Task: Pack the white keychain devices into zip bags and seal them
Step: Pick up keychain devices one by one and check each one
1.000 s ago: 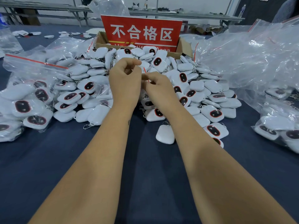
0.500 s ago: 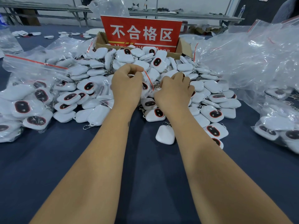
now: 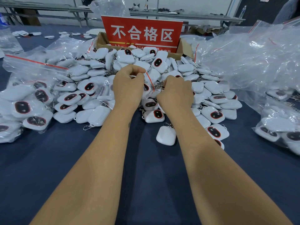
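Note:
A big heap of white keychain devices (image 3: 162, 65) covers the middle of the dark blue table (image 3: 146, 176). My left hand (image 3: 128, 88) pinches the top of a small clear zip bag (image 3: 148, 85) with a red seal strip, and a device shows inside it. To the right of the bag, my right hand (image 3: 174, 93) is curled down onto the heap, its fingers closed around a device's metal clip (image 3: 159, 86). Most of that device is hidden under the hand. One loose device (image 3: 166, 135) lies face down near my right forearm.
Packed bags of devices (image 3: 27, 111) lie at the left and more at the right edge (image 3: 279, 130). A mound of empty clear bags (image 3: 253, 59) fills the right. A red sign (image 3: 142, 34) stands in a cardboard box (image 3: 101, 40) behind the heap.
My right hand left the bag's top and dropped to the right onto the heap, closing on a device. My left hand kept hold of the bag and lowered slightly.

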A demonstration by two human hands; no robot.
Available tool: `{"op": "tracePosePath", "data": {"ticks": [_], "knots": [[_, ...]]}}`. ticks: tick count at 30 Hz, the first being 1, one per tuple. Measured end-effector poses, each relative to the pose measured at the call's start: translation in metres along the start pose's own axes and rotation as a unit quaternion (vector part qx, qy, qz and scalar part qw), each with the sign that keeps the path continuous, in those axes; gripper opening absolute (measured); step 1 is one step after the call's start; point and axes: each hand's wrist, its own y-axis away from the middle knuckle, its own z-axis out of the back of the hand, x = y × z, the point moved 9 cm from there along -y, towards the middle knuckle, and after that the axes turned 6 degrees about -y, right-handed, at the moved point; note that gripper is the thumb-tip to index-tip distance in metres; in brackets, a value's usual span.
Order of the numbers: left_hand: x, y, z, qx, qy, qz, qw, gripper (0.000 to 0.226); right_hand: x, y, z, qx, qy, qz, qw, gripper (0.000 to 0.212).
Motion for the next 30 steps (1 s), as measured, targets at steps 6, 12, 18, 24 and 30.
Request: {"op": "tracePosePath", "data": {"ticks": [6, 12, 18, 24, 30], "knots": [[0.000, 0.000, 0.000, 0.002, -0.001, 0.001, 1.000, 0.024, 0.007, 0.000, 0.005, -0.016, -0.043, 0.029, 0.999, 0.037], [-0.001, 0.001, -0.003, 0.020, -0.013, -0.010, 1.000, 0.026, 0.011, -0.003, 0.019, -0.096, -0.242, 0.026, 0.965, 0.045], [-0.001, 0.000, -0.005, 0.024, -0.030, -0.017, 0.999, 0.024, 0.006, -0.004, 0.013, -0.081, -0.277, 0.012, 0.957, 0.029], [-0.002, 0.001, -0.004, 0.026, -0.032, -0.020, 0.999, 0.023, 0.012, 0.003, 0.022, -0.118, -0.360, 0.049, 0.924, 0.022], [0.000, 0.000, -0.005, 0.028, -0.037, -0.015, 0.999, 0.023, 0.009, 0.001, 0.023, -0.127, -0.379, 0.027, 0.916, 0.022]]}}
